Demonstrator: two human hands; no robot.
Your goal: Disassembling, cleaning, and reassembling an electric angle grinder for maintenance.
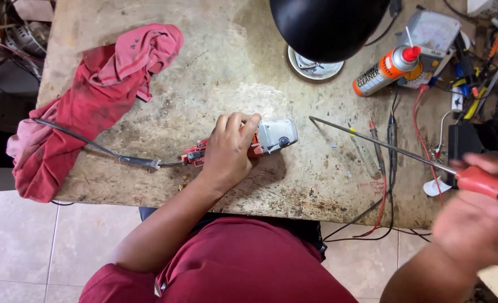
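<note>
Gripping the small red and grey power tool with my left hand, I have my fingers curled over the top of its body, pinning it flat to the worn, stained workbench near the front edge; its grey metal head pokes out to the right of my knuckles and its open red rear end shows to the left, where a grey cord runs off toward a crumpled red rag lying on the left part of the bench. My right hand is blurred at the lower right, clenched around the red and black handle of a long screwdriver, whose thin shaft slants up and left across the bench with the tip well apart from the tool. Under that shaft lie red and black test probes with their leads trailing over the bench edge. Farther back, an orange and white spray can lies on its side, leaning against a grey meter, and a black lamp shade hangs over a small round dish at the top
</note>
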